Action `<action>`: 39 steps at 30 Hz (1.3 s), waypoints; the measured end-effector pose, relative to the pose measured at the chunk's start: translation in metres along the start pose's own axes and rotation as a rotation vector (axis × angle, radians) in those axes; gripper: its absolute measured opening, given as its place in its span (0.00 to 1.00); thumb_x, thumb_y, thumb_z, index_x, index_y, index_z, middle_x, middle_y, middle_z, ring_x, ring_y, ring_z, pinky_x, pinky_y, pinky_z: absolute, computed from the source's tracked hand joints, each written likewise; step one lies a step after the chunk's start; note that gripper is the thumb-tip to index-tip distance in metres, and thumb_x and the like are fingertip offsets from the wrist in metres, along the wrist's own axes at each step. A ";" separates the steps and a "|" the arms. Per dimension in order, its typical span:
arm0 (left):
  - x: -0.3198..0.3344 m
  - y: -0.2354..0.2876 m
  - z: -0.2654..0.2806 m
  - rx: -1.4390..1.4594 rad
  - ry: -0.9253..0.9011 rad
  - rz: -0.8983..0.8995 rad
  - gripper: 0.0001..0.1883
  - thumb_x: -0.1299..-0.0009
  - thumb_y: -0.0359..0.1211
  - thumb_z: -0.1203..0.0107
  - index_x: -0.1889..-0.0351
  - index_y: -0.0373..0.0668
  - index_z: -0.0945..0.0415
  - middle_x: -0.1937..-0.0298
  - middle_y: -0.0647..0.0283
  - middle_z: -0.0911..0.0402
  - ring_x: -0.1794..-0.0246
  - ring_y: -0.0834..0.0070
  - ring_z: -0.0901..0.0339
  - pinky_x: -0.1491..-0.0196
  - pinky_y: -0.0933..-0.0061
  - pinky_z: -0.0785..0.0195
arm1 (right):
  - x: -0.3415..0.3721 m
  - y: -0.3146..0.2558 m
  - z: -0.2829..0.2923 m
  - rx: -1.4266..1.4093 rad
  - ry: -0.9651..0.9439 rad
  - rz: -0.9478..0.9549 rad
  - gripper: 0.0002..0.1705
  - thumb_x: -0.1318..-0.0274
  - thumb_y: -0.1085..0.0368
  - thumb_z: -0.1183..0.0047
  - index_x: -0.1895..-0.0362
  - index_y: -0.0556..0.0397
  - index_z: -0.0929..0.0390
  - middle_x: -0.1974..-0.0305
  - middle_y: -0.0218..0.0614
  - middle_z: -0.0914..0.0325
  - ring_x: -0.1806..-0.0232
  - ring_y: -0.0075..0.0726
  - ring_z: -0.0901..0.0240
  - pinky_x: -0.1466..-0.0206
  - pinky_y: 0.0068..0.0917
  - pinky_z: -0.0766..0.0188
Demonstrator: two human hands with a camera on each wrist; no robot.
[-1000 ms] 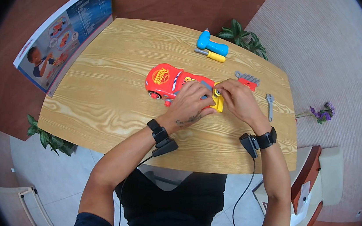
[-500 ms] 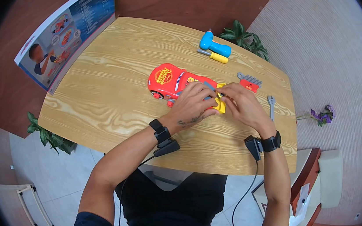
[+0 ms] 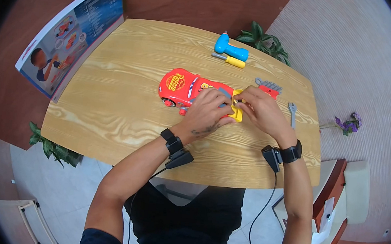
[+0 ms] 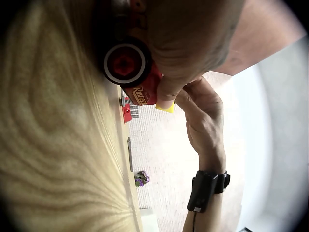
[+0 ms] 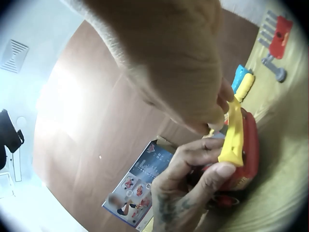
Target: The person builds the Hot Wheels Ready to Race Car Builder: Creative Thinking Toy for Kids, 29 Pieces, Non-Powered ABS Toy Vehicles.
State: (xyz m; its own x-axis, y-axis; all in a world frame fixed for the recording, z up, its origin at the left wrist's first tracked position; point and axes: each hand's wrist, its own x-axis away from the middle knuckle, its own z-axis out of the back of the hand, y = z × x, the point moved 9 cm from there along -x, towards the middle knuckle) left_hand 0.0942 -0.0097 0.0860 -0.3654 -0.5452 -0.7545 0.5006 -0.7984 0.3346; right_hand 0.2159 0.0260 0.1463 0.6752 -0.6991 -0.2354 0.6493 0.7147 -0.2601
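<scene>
- One left hand [image 3: 205, 110] grips the red toy car [image 3: 174, 83], thumb against its yellow spoiler [image 5: 235, 135].
- Right hand [image 3: 266, 112]: bent fingertips at the spoiler; whether pinching anything, cannot tell.

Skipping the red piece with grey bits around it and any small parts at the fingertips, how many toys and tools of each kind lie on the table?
Red toy car: 1
Blue toy drill: 1
Yellow-handled screwdriver: 1
Grey wrench: 1
Total: 4
</scene>
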 end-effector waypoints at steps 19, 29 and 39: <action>-0.001 0.001 0.001 -0.001 -0.003 0.006 0.15 0.33 0.44 0.27 0.59 0.45 0.16 0.48 0.66 0.17 0.40 0.63 0.23 0.33 0.53 0.33 | -0.007 -0.015 0.011 -0.034 0.187 0.237 0.19 0.31 0.53 0.37 0.46 0.52 0.13 0.59 0.42 0.12 0.55 0.52 0.18 0.52 0.48 0.21; 0.000 -0.003 0.001 0.013 0.005 0.024 0.15 0.34 0.44 0.27 0.58 0.46 0.15 0.50 0.66 0.19 0.41 0.63 0.24 0.36 0.55 0.33 | -0.001 -0.005 0.004 0.135 0.169 0.006 0.19 0.29 0.56 0.40 0.42 0.52 0.15 0.55 0.46 0.14 0.44 0.52 0.20 0.44 0.48 0.22; -0.001 -0.002 0.003 0.001 0.030 0.003 0.15 0.37 0.43 0.24 0.60 0.47 0.15 0.51 0.67 0.17 0.43 0.63 0.21 0.38 0.56 0.30 | -0.013 0.015 -0.001 -0.039 0.042 -0.091 0.21 0.29 0.54 0.38 0.40 0.53 0.15 0.55 0.45 0.12 0.46 0.54 0.19 0.45 0.48 0.23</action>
State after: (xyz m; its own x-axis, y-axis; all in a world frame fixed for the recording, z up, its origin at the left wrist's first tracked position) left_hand 0.0911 -0.0088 0.0881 -0.3399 -0.5399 -0.7700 0.5006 -0.7970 0.3379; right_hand 0.2166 0.0456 0.1447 0.5984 -0.7618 -0.2481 0.6925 0.6475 -0.3180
